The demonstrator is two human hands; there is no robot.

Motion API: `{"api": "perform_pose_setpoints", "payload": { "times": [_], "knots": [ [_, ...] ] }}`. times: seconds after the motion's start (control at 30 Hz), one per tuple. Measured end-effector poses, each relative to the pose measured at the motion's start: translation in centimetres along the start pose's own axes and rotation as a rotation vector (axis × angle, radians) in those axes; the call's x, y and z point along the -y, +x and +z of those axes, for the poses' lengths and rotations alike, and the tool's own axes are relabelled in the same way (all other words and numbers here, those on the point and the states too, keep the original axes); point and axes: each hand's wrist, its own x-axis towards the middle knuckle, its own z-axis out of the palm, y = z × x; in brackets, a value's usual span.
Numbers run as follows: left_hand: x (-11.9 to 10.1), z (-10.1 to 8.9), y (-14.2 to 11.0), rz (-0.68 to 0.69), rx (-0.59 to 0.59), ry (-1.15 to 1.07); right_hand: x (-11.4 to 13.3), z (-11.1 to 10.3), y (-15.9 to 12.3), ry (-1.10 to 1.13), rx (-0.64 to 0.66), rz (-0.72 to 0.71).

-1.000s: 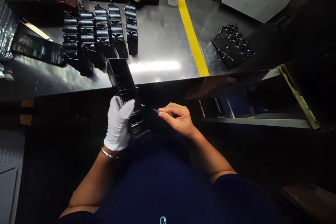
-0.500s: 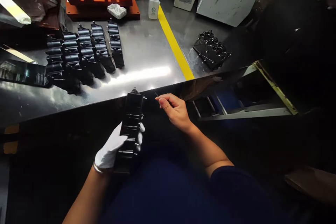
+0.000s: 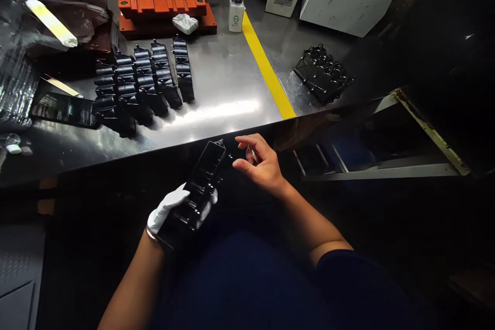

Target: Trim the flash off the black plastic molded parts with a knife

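My left hand point(image 3: 170, 205), in a white glove, is closed around a long black plastic part point(image 3: 209, 165) with ribs across it and small pegs along its right edge. The part tilts up to the right, in front of the table edge. Just right of its upper end is my bare right hand point(image 3: 261, 162), thumb and index finger spread apart with nothing visible between them. A tiny bright speck point(image 3: 231, 156) shows between the part and the right thumb; what it is I cannot make out.
On the metal table point(image 3: 216, 77) stand a row of several black ribbed parts point(image 3: 143, 82), an orange fixture point(image 3: 166, 2), a white pump bottle point(image 3: 235, 13) and a black part point(image 3: 323, 75) right of the yellow tape point(image 3: 266, 67). A phone-like dark slab point(image 3: 64, 109) lies left.
My right finger and thumb have opened; the thin dark sliver they pinched is gone from them. The left hand has tilted the black part rightward. The whole view has shifted slightly.
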Motion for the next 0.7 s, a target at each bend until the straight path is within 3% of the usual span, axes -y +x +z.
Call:
{"api": "perform_pose_setpoints", "payload": {
  "times": [0.07,0.17,0.23,0.37,0.47,0.53,0.6,0.7],
  "knots": [
    [-0.1,0.1,-0.1,-0.030,-0.028,0.056,0.3,-1.0,0.3,0.018,0.187,0.031],
    [0.0,0.6,0.9,-0.075,0.031,0.017,0.2,-2.3,0.9,0.069,0.444,0.193],
    [0.1,1.1,1.9,-0.102,0.083,-0.020,-0.6,-2.6,1.1,0.153,0.438,0.327],
    [-0.2,2.1,2.8,0.012,0.075,-0.058,-3.6,-2.1,0.6,0.338,0.234,0.562],
    [-0.3,2.8,2.5,0.245,-0.093,-0.053,-5.2,-0.9,-0.8,0.376,0.058,0.658],
    [-0.1,3.3,2.7,0.465,-0.309,0.039,-5.4,0.3,-2.1,0.373,0.001,0.647],
    [0.1,3.7,3.3,0.663,-0.523,0.137,-5.2,1.7,-3.2,0.353,0.004,0.615],
    [0.2,3.8,4.4,0.742,-0.684,0.124,-5.0,2.8,-4.3,0.297,0.107,0.575]
  ]
}}
